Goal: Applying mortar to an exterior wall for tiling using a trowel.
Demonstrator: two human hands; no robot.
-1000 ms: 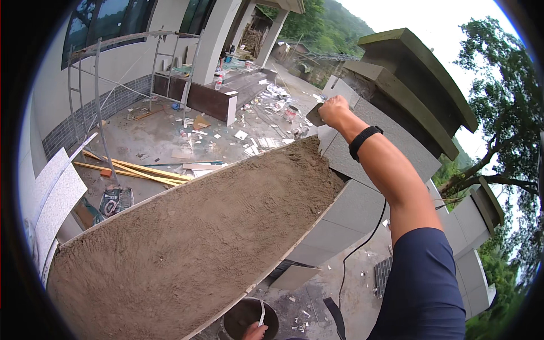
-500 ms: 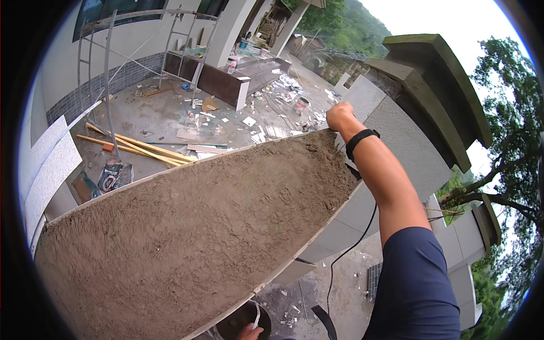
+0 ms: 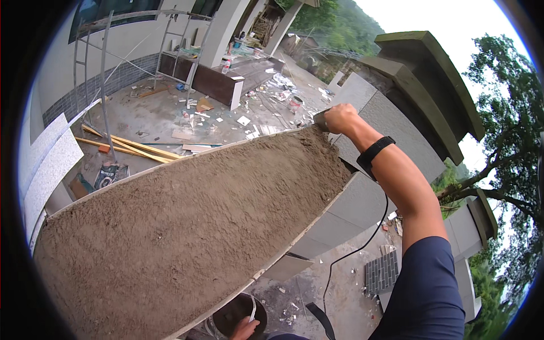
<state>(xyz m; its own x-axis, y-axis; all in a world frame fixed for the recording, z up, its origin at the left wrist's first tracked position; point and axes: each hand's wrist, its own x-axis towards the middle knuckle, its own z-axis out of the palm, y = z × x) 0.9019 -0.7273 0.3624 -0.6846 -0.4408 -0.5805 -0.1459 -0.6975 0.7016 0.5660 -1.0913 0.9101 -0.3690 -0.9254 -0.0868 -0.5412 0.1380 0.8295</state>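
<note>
My right hand, wearing a black band at the wrist, grips a grey trowel at the far end of a long bed of wet mortar on a wall top, beside a grey stone-tiled pillar with a stepped cap. Down at the bottom edge, my left hand is closed on the white handle of a dark bucket, which sits below the mortar-topped wall and holds something dark.
Metal scaffold, yellow planks and pale boards stand or lie at left. Scrap litters the courtyard. A black cable hangs at right, near grey bricks; a second pillar stands beyond.
My right hand with the trowel has come down from beside the pillar to the mortar's far corner. The view has shifted slightly. My left hand stays on the bucket handle.
</note>
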